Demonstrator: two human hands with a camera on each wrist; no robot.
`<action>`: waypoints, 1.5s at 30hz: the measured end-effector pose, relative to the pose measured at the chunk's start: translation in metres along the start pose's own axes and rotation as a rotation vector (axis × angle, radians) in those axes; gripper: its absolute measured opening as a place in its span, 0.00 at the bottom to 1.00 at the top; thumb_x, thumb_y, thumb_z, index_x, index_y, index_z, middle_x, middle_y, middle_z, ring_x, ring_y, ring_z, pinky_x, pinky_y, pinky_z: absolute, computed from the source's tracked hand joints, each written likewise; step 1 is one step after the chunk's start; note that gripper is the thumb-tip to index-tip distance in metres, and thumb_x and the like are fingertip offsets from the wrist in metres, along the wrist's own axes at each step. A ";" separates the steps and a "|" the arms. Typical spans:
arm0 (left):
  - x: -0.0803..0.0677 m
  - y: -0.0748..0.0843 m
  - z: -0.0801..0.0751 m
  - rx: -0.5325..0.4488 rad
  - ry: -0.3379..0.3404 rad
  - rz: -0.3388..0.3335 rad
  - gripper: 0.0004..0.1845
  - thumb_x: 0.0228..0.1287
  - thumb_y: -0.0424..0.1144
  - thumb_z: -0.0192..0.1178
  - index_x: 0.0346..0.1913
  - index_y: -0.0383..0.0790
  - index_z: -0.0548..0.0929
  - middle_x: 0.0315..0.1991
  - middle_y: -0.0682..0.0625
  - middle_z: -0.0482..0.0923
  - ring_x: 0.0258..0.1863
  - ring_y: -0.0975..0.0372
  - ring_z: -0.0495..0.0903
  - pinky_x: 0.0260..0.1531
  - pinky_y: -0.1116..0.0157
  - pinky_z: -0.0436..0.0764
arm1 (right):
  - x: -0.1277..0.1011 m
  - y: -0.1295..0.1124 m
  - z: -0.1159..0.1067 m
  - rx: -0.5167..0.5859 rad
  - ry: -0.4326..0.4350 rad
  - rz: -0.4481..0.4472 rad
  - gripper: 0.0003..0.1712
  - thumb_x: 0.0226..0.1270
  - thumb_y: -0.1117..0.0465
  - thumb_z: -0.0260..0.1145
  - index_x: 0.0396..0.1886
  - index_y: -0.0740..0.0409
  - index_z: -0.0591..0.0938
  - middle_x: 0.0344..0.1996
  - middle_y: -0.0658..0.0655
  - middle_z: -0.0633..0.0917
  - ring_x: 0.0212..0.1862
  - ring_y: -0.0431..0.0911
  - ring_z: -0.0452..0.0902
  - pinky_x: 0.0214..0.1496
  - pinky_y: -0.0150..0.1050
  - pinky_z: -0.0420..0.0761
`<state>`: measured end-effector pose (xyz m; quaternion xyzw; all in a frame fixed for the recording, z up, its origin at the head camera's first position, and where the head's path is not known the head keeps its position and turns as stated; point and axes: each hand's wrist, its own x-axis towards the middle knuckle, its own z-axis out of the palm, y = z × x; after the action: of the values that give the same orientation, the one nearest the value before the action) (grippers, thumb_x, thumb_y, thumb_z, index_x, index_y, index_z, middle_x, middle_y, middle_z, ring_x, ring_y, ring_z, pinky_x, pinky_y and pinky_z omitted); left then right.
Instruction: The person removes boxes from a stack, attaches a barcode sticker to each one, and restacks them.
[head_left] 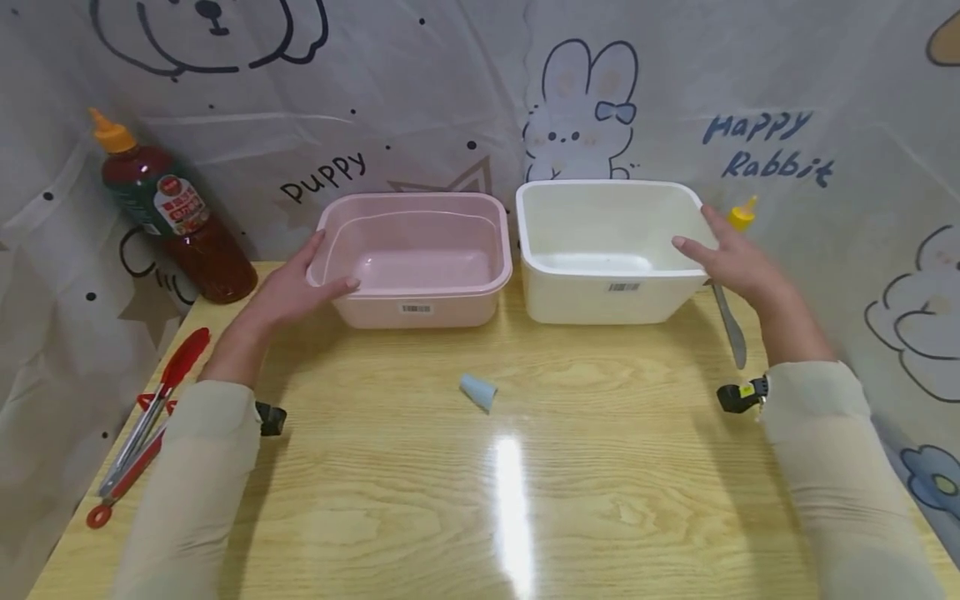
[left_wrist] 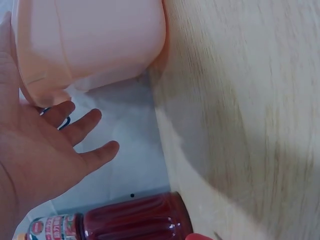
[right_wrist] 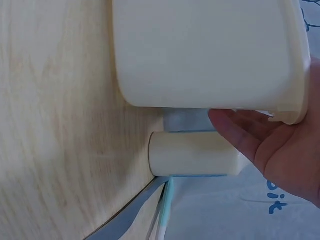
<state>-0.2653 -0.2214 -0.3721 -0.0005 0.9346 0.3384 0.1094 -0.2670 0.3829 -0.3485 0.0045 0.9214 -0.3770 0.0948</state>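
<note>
A wooden table (head_left: 525, 500) is backed by a white curtain (head_left: 420, 92) printed with cartoon animals and the words "Puppy" and "Happy Rabbit". A dark red sauce bottle (head_left: 176, 221) with an orange cap stands at the far left corner, and red-tipped metal tongs (head_left: 142, 425) lie along the left edge — well apart from a small pale blue cap (head_left: 478, 391) lying on its side near the middle. At the right edge lies a grey-bladed knife (head_left: 731, 325), with a pale bottle (right_wrist: 195, 153) topped by a yellow cap just behind it.
</note>
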 end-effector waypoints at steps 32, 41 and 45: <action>0.002 0.004 -0.002 0.006 -0.035 0.016 0.64 0.54 0.75 0.63 0.80 0.66 0.28 0.83 0.39 0.44 0.76 0.35 0.55 0.69 0.28 0.56 | -0.003 0.001 0.007 0.082 0.118 -0.003 0.36 0.81 0.59 0.36 0.83 0.44 0.38 0.81 0.67 0.49 0.39 0.38 0.78 0.39 0.36 0.87; 0.000 0.006 -0.006 0.053 -0.045 -0.017 0.63 0.55 0.77 0.60 0.79 0.67 0.27 0.83 0.37 0.41 0.77 0.33 0.53 0.68 0.27 0.55 | -0.009 -0.007 0.000 0.122 0.105 -0.009 0.36 0.82 0.59 0.37 0.84 0.42 0.39 0.80 0.68 0.52 0.34 0.34 0.79 0.38 0.35 0.86; -0.001 0.007 -0.005 0.060 -0.049 -0.012 0.64 0.53 0.77 0.61 0.80 0.66 0.27 0.83 0.39 0.42 0.77 0.34 0.54 0.68 0.27 0.55 | -0.014 -0.011 -0.007 0.155 0.101 -0.026 0.36 0.82 0.58 0.37 0.84 0.41 0.39 0.77 0.72 0.58 0.35 0.33 0.79 0.37 0.35 0.85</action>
<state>-0.2654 -0.2195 -0.3637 0.0052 0.9413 0.3096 0.1342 -0.2558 0.3812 -0.3336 0.0190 0.8929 -0.4477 0.0429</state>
